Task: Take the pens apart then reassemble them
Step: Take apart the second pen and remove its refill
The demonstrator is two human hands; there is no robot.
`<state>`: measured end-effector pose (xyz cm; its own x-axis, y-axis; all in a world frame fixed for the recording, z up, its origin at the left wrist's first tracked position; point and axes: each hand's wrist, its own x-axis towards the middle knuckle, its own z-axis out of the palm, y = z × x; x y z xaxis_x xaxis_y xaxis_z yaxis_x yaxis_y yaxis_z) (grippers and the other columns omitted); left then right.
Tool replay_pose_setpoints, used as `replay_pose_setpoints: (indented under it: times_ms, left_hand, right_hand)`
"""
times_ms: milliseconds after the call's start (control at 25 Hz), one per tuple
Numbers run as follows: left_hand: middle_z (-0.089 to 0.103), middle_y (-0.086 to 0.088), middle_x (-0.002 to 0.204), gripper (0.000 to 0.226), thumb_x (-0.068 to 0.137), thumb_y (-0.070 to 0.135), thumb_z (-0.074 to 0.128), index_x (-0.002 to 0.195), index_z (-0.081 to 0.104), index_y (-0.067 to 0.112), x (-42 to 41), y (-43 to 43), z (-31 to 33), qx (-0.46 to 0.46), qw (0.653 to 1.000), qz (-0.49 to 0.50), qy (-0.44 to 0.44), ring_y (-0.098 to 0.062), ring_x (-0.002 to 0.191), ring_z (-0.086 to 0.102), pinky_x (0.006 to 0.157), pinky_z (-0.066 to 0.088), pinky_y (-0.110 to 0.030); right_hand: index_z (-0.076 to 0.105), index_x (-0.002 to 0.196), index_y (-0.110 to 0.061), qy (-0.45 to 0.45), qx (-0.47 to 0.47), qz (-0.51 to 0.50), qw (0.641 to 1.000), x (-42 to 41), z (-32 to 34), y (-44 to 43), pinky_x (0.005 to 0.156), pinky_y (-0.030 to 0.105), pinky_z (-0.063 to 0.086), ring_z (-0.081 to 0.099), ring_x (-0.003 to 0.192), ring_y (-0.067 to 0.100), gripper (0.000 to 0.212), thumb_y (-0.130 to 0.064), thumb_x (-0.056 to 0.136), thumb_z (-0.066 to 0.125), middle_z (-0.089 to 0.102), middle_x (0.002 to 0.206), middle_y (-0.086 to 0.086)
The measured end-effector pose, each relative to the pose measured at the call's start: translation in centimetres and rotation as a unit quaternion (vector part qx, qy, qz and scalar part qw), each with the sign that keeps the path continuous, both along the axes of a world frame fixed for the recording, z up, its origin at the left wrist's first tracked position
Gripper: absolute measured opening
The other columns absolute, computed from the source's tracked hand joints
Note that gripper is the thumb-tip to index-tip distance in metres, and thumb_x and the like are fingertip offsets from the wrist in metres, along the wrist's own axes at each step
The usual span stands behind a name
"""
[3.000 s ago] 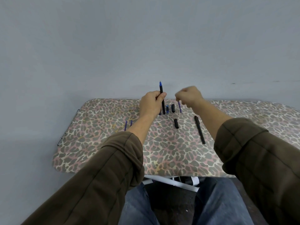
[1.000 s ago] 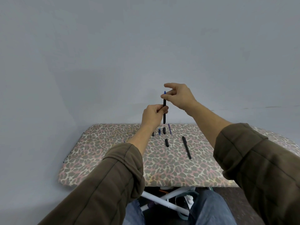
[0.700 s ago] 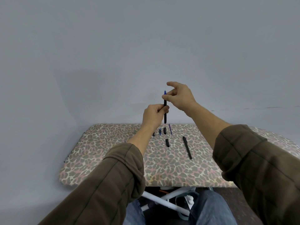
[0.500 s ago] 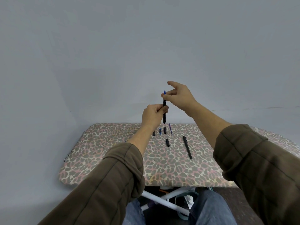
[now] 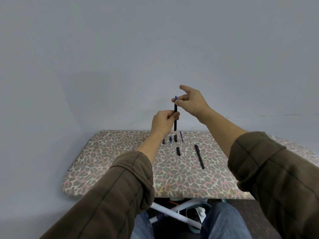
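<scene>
My left hand [image 5: 164, 122] grips a black pen barrel [image 5: 175, 124] upright in the air above the table. My right hand [image 5: 191, 100] pinches the blue tip [image 5: 175, 97] at the barrel's top between thumb and fingers. On the leopard-print table [image 5: 120, 169] lie a whole black pen [image 5: 199, 156], two short black caps [image 5: 178, 151] [image 5: 175, 138], a small blue piece [image 5: 170, 139], a thin blue refill [image 5: 181, 136] and a short black piece [image 5: 163, 141] partly behind my left wrist.
A plain grey wall stands right behind the table. White folding legs [image 5: 174, 213] show under the near edge, between my knees. My brown sleeves fill the lower corners of the view.
Three seconds ago my hands were low over the table, apart; both have risen and the right hand has come onto the pen's blue tip. Over the last second its fingers shift slightly there.
</scene>
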<state>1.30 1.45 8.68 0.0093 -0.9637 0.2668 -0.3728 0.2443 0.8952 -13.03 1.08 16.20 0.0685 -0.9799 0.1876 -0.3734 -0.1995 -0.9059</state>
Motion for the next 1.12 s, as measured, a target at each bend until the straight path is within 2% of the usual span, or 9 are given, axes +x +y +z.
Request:
replay_pose_setpoints:
  times_ms: [120, 240, 440, 560, 640, 800, 960, 1040, 1120]
  left_hand:
    - [0.073, 0.016, 0.084, 0.022, 0.099, 0.034, 0.064, 0.083, 0.075, 0.026, -0.16, -0.05, 0.12, -0.001, 1.0, 0.0, -0.001, 0.006, 0.084, 0.064, 0.069, 0.043, -0.015]
    - [0.072, 0.017, 0.083, 0.021, 0.099, 0.034, 0.065, 0.082, 0.075, 0.026, -0.16, -0.06, 0.07, -0.006, 1.0, -0.002, -0.005, 0.009, 0.081, 0.064, 0.068, 0.042, -0.014]
    - [0.074, 0.015, 0.086, 0.021, 0.1, 0.033, 0.064, 0.084, 0.075, 0.026, -0.12, -0.09, 0.03, -0.003, 1.0, -0.007, -0.006, 0.006, 0.086, 0.065, 0.071, 0.043, -0.016]
    - [0.073, 0.015, 0.086, 0.021, 0.1, 0.033, 0.064, 0.084, 0.075, 0.026, -0.15, -0.04, 0.09, 0.0, 1.0, -0.008, -0.004, 0.005, 0.087, 0.065, 0.071, 0.043, -0.016]
    - [0.073, 0.015, 0.085, 0.022, 0.1, 0.034, 0.064, 0.085, 0.076, 0.024, -0.15, -0.05, 0.14, 0.0, 1.0, -0.007, -0.002, 0.004, 0.087, 0.065, 0.071, 0.042, -0.016]
    - [0.075, 0.013, 0.087, 0.021, 0.1, 0.033, 0.064, 0.087, 0.077, 0.022, -0.14, -0.04, 0.39, -0.005, 1.0, -0.007, 0.003, -0.001, 0.089, 0.067, 0.074, 0.045, -0.019]
    - [0.076, 0.008, 0.089, 0.023, 0.1, 0.032, 0.064, 0.088, 0.077, 0.019, -0.15, -0.09, 0.39, -0.01, 1.0, -0.01, 0.0, -0.008, 0.092, 0.069, 0.075, 0.047, -0.022]
    - [0.076, 0.007, 0.09, 0.024, 0.1, 0.032, 0.063, 0.088, 0.077, 0.018, -0.08, -0.15, 0.23, -0.005, 1.0, -0.008, 0.0, -0.008, 0.092, 0.069, 0.075, 0.046, -0.021]
    - [0.075, 0.01, 0.089, 0.023, 0.101, 0.033, 0.063, 0.086, 0.076, 0.02, -0.02, -0.13, 0.07, 0.002, 1.0, -0.007, -0.002, -0.002, 0.089, 0.067, 0.072, 0.043, -0.017]
  right_hand:
    - [0.038, 0.161, -0.016, 0.005, -0.019, -0.023, 1.0, 0.04, 0.22, 0.03, 0.107, 0.035, 0.045, 0.066, 0.12, 0.014, 0.084, -0.019, 0.09, 0.081, 0.08, 0.1, -0.006]
    - [0.042, 0.159, -0.017, 0.011, -0.028, -0.037, 0.999, -0.08, 0.31, -0.05, 0.106, 0.034, 0.048, 0.067, 0.117, 0.013, 0.079, -0.018, 0.09, 0.081, 0.08, 0.093, -0.005]
    - [0.026, 0.165, -0.016, 0.007, 0.009, 0.015, 1.0, -0.39, 0.24, -0.29, 0.121, 0.042, 0.034, 0.051, 0.142, 0.015, 0.079, -0.014, 0.099, 0.068, 0.081, 0.11, -0.007]
    - [0.022, 0.167, -0.019, 0.009, 0.014, 0.013, 1.0, -0.29, 0.42, -0.27, 0.118, 0.041, 0.037, 0.056, 0.137, 0.016, 0.088, -0.021, 0.096, 0.074, 0.079, 0.116, -0.007]
    - [0.023, 0.166, -0.019, 0.008, 0.0, -0.005, 1.0, -0.18, 0.48, -0.15, 0.113, 0.037, 0.041, 0.062, 0.128, 0.015, 0.094, -0.025, 0.092, 0.08, 0.079, 0.112, -0.009]
    - [0.041, 0.16, -0.022, 0.009, -0.041, -0.058, 0.997, -0.18, 0.35, -0.08, 0.104, 0.034, 0.049, 0.067, 0.114, 0.011, 0.08, -0.02, 0.09, 0.081, 0.079, 0.095, -0.01]
    - [0.04, 0.16, -0.019, -0.002, -0.022, -0.023, 0.999, -0.2, 0.31, -0.13, 0.106, 0.033, 0.043, 0.059, 0.129, 0.01, 0.074, -0.016, 0.095, 0.075, 0.082, 0.1, -0.006]
    - [0.036, 0.162, -0.017, 0.007, -0.005, -0.005, 1.0, -0.18, 0.39, -0.22, 0.109, 0.032, 0.039, 0.053, 0.127, 0.004, 0.072, -0.013, 0.098, 0.069, 0.082, 0.103, -0.009]
    - [0.035, 0.163, -0.017, 0.007, 0.003, -0.002, 1.0, -0.11, 0.48, -0.24, 0.108, 0.033, 0.039, 0.053, 0.123, 0.002, 0.074, -0.015, 0.097, 0.069, 0.081, 0.105, -0.009]
